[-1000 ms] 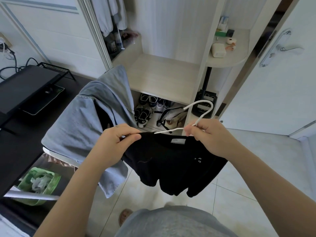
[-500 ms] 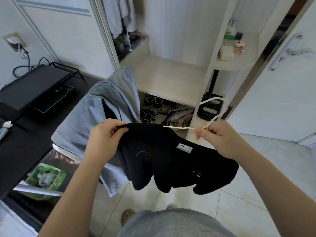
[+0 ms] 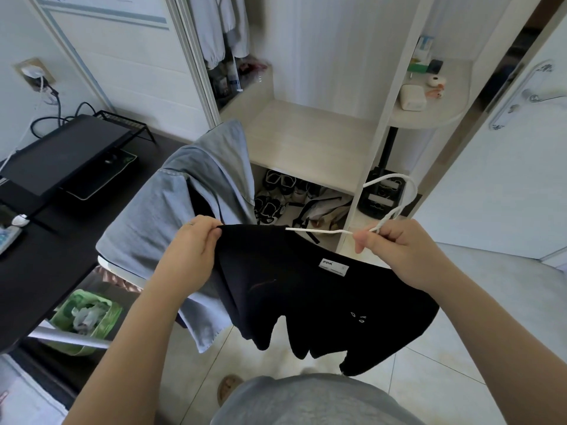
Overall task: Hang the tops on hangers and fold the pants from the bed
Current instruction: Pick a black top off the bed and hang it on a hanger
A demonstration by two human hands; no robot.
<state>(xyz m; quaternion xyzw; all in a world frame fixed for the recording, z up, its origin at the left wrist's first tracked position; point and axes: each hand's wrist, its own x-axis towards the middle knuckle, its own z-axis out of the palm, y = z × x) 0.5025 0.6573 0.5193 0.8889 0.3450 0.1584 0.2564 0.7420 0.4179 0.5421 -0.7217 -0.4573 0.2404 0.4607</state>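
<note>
The room is showing an open pale wardrobe (image 3: pixel 306 142) ahead, with light clothes (image 3: pixel 224 26) hanging at the top and shoes (image 3: pixel 276 194) and a bag (image 3: pixel 325 210) lying under its wooden shelf. A rounded corner shelf (image 3: pixel 445 115) is carrying a white box (image 3: pixel 412 96) and some small items. A white door (image 3: pixel 506 179) is standing at the right. At the left a black worktop (image 3: pixel 46 256) is carrying a black stand (image 3: pixel 70 148). A green bin (image 3: pixel 89 320) is sitting on the floor beside the worktop. The floor (image 3: pixel 460 378) is covered with light tiles.

The person is holding a black top (image 3: pixel 306 302) in the air, in front of the body and above the floor. The left hand (image 3: pixel 196 250) is pinching the upper edge of the top between thumb and fingers, so its grip is clamped on the cloth. A ring is showing on one finger of this hand. The right hand (image 3: pixel 399 250) is curling its fingers and thumb round the thin neck of a white hanger (image 3: pixel 319 230), so its grip is closed on the hanger. The hook is rising above this hand. One arm of the hanger is running to the left and is going inside the top near the left hand. The top is passing under the right hand, and I cannot tell if this hand is also holding the cloth. A white label (image 3: pixel 334 266) is showing inside the neck. The rest of the top is hanging down in loose folds.

Behind the left hand, a light blue denim garment (image 3: pixel 184 216) is lying draped over something, between the worktop and the wardrobe.
</note>
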